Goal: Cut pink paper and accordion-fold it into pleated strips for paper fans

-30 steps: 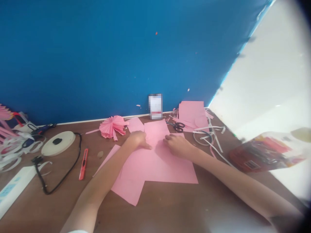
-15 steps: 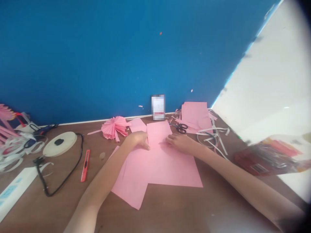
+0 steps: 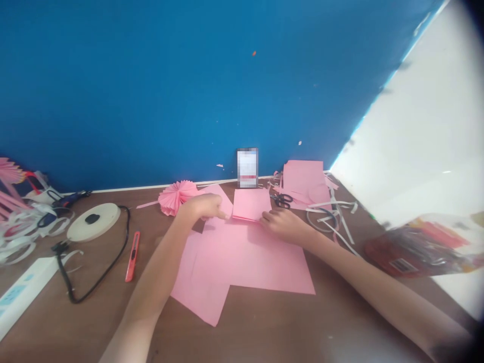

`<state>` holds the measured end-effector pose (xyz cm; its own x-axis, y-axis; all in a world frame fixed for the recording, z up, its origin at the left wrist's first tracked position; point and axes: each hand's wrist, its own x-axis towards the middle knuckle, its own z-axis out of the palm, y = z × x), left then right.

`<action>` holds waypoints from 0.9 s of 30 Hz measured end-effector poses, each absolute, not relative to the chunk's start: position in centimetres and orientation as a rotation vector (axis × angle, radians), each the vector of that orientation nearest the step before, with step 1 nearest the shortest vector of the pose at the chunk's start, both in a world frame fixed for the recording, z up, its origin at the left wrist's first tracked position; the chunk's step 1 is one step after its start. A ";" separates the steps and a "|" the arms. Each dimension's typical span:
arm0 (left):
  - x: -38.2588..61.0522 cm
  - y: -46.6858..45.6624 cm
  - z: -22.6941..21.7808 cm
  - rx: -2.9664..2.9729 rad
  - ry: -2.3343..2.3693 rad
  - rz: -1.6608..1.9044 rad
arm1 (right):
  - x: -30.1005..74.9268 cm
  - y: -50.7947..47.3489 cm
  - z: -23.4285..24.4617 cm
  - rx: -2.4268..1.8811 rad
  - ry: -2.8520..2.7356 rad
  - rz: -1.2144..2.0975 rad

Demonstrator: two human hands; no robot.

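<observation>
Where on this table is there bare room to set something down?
Bare wood shows on the brown tabletop below the pink paper sheet, beside the right forearm. A narrow strip lies between the red utility knife and the left forearm. It's crowded by the black-handled scissors and white paper strips, and far left among white paper loops.

Both forearms (image 3: 151, 287) are bare, with perhaps a dark sleeve (image 3: 449, 349) at the right elbow.
</observation>
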<state>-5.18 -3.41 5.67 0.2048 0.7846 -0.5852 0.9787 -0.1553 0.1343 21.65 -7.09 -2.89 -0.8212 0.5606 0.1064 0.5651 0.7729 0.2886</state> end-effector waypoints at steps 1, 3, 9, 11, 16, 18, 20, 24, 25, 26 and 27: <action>-5.4 -3.5 6.0 1.976 1.630 -0.493 | 21.6 -7.0 -2.8 -1.004 -2.909 -0.449; -5.2 -3.8 6.3 1.967 1.544 -0.432 | 21.5 -7.0 -2.6 -1.150 -2.787 -0.369; -0.9 -4.9 5.1 2.164 1.197 -0.020 | 21.1 -7.6 -1.9 -1.233 -2.374 -0.296; 0.4 -5.1 4.4 2.191 1.116 0.137 | 20.9 -7.9 -1.8 -1.157 -2.350 -0.293; 1.3 -5.3 3.7 2.303 1.125 0.200 | 20.9 -7.9 -1.8 -1.034 -2.389 -0.202; 1.3 -5.3 3.8 2.357 1.164 0.201 | 21.0 -7.8 -1.8 -1.004 -2.397 -0.150; 1.3 -5.2 3.8 2.413 1.189 0.275 | 21.1 -7.7 -1.7 -0.974 -2.395 -0.113; 1.8 -5.2 3.0 2.567 1.321 0.598 | 21.1 -7.4 -1.7 -0.976 -2.371 -0.042; 1.9 -5.2 2.6 2.636 1.339 0.690 | 21.1 -7.3 -1.8 -1.000 -2.356 -0.016; 2.0 -5.2 2.2 2.716 1.341 0.774 | 21.2 -7.2 -1.9 -1.033 -2.340 0.018; 2.2 -5.3 1.7 2.798 1.336 0.839 | 21.2 -7.0 -2.2 -1.071 -2.327 0.060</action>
